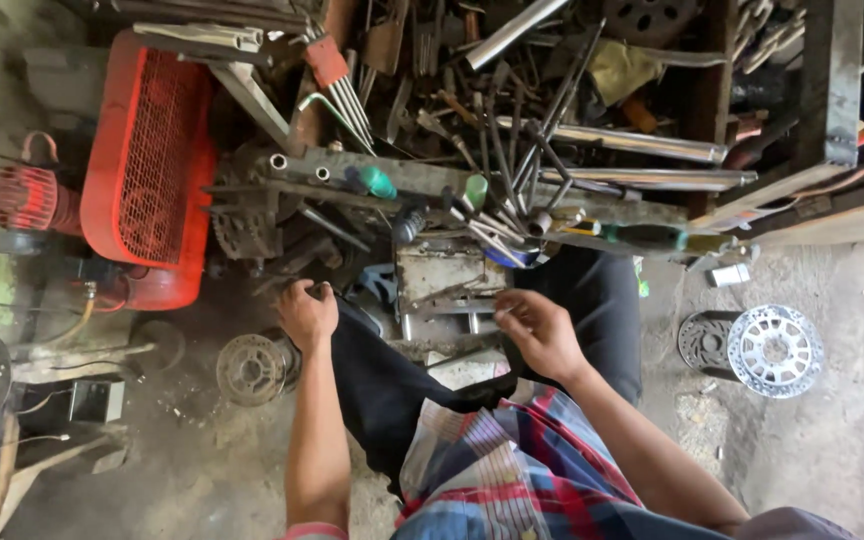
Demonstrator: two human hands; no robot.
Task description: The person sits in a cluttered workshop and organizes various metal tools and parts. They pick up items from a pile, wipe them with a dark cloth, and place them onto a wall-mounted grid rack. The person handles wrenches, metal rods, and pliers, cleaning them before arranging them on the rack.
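I look down on a cluttered workshop floor. My left hand is closed around a dark metal part just below a greasy toothed assembly. My right hand hovers over a small grey metal block, fingers curled and pinching what looks like a thin rod; I cannot make out exactly what it is. A metal bar rack above both hands carries several screwdrivers with green handles. My knees in dark trousers lie between the hands.
A red mesh-covered machine stands at the left. A pile of steel rods and tools fills the top. A silver spoked wheel part lies on the right floor, a rusty pulley below my left hand.
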